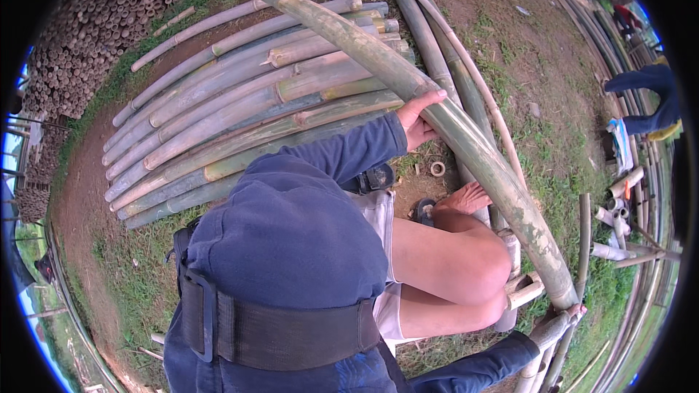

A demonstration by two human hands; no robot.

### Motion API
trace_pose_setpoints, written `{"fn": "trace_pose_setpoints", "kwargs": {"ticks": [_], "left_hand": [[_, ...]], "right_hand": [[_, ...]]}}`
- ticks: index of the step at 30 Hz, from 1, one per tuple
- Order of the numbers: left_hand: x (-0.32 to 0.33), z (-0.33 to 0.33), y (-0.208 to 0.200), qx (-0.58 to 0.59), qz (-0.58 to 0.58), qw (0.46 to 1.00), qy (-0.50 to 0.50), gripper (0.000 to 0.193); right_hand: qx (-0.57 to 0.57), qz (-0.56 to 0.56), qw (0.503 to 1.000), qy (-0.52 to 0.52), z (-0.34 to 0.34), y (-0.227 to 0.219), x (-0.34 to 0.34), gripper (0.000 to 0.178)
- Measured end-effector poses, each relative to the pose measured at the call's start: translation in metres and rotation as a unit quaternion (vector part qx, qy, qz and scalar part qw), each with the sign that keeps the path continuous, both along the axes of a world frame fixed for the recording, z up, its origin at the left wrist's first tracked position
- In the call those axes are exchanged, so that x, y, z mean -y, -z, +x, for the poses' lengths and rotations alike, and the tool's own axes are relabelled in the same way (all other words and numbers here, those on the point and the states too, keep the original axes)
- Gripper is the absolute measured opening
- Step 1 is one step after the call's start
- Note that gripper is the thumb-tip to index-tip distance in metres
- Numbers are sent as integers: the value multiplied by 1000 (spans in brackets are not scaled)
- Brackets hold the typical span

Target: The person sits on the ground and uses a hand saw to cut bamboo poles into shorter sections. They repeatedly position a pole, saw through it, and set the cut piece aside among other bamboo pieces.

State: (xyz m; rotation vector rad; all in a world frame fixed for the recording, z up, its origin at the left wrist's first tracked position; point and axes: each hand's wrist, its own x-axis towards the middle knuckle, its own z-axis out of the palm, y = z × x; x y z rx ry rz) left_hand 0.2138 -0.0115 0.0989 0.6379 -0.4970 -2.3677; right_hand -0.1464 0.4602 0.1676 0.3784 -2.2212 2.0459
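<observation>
A thick green bamboo pole (502,175) runs slantwise across the view, from the far upper left to the lower right. My left hand (419,122) wraps around its middle, thumb over the top. At the lower right, my right hand (555,327), in what looks like a pale glove, grips around the pole's near end; part of its fingers is hidden. That end rests close to an upright thin pole (585,240) and short bamboo pieces (524,291). My bent bare legs (451,262) are beside the pole, with a bare foot (466,200) close under it.
Several cut bamboo poles (240,109) lie side by side at left. More long poles (437,51) lie beyond my pole. A big stack of bamboo ends (109,29) fills the upper left. A bamboo ring (437,169) lies on the ground. Another person (648,98) bends over poles at right.
</observation>
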Motion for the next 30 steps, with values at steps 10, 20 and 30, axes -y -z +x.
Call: {"fn": "trace_pose_setpoints", "kwargs": {"ticks": [10,20,30], "left_hand": [[22,236,-5,66,46,946,-314,49],[88,397,28,183,65,835,-514,74],[174,360,45,739,-477,420,-223,53]], "right_hand": [[61,244,929,-273,8,-46,381,59],[35,132,754,-643,174,-7,494,66],[72,401,674,-616,166,11,466,56]]}}
